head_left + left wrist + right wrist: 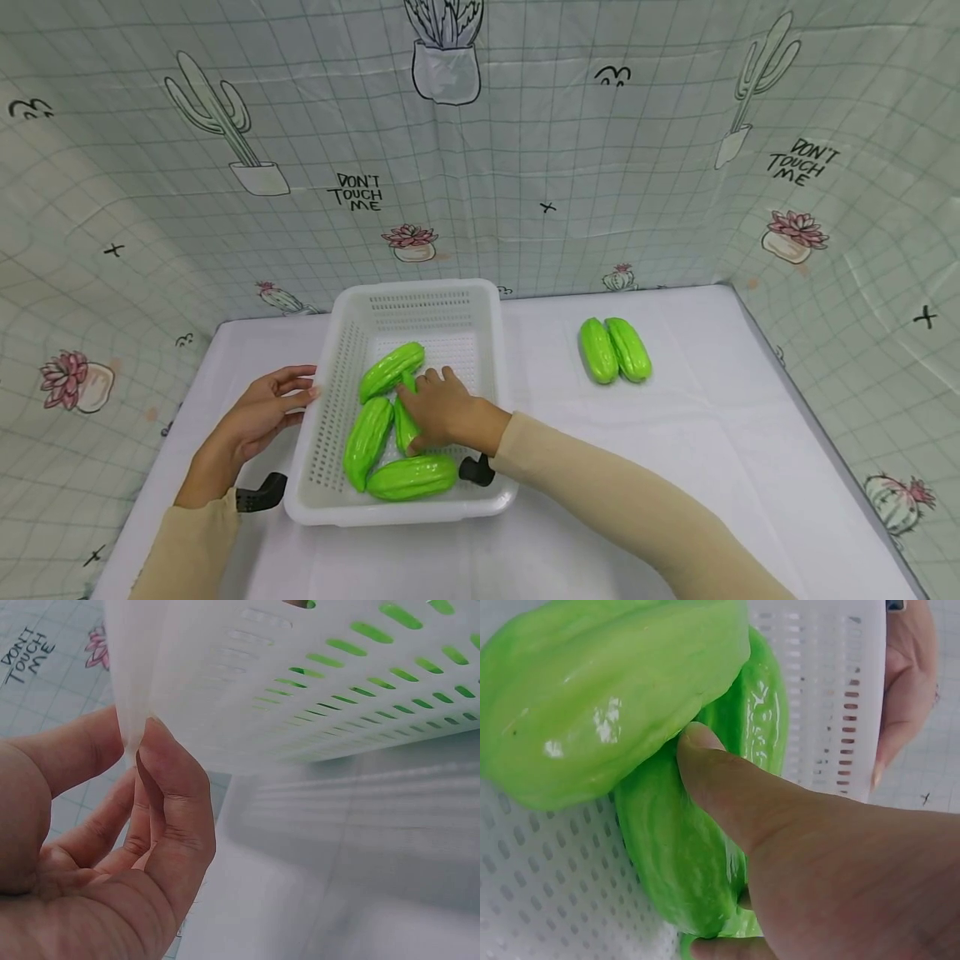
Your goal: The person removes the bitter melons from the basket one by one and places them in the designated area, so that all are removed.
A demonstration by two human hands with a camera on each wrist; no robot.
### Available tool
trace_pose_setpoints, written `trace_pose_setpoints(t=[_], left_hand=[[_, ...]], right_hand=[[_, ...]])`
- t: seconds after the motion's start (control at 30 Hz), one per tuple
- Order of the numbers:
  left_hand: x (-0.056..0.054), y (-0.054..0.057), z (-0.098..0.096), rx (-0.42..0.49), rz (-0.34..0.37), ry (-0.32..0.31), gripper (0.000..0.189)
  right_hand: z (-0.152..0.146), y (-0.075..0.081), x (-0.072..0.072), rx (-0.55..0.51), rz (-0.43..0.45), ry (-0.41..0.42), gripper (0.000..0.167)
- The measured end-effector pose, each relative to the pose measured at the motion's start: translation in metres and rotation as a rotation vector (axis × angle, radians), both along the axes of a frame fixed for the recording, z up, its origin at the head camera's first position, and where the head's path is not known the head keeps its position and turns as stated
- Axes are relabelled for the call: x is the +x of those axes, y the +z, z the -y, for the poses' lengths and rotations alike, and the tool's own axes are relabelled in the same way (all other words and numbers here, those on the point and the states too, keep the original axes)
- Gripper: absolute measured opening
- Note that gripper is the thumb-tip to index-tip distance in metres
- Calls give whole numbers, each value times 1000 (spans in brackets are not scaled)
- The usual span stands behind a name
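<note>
A white perforated plastic basket [416, 510] stands on the table with several glossy green ridged gourds inside. My left hand [266, 408] is at its left side; in the left wrist view the thumb and fingers pinch the basket's rim [129, 690]. Reaching into the basket, my right hand [442, 411] grips the middle gourd [405, 423], partly covered by the fingers. In the right wrist view my thumb lies along this gourd [679, 847], and another gourd [615, 697] overlaps it. Around it lie an upper gourd [392, 372], a left gourd [367, 442] and a front gourd [412, 477].
Two more green gourds [598, 350] lie side by side on the white tablecloth [712, 433], right of the basket. A patterned curtain [495, 167] hangs behind the table and along both sides. A black wrist mount [262, 492] sits on the left wrist.
</note>
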State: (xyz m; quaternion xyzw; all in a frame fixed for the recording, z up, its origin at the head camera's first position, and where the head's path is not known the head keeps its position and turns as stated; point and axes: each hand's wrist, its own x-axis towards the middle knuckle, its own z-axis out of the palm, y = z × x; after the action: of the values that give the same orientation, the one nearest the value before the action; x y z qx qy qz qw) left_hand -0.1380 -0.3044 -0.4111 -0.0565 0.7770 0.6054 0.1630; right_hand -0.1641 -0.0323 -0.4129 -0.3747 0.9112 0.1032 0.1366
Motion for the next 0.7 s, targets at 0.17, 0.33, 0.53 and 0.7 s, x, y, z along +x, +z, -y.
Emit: trace_pose_setpoints(t=[0.17, 0.33, 0.53, 0.7], left_hand=[[0, 1, 0, 9, 0, -1, 64], [0, 1, 0, 8, 0, -1, 64], [0, 1, 0, -1, 1, -4, 64], [0, 0, 2, 11, 0, -13, 64]], right_hand=[[-2, 0, -1, -7, 3, -7, 101], [-6, 6, 0, -21, -5, -9, 102], [-11, 19, 0, -34, -16, -20, 103], [-18, 30, 0, -82, -21, -26, 104]])
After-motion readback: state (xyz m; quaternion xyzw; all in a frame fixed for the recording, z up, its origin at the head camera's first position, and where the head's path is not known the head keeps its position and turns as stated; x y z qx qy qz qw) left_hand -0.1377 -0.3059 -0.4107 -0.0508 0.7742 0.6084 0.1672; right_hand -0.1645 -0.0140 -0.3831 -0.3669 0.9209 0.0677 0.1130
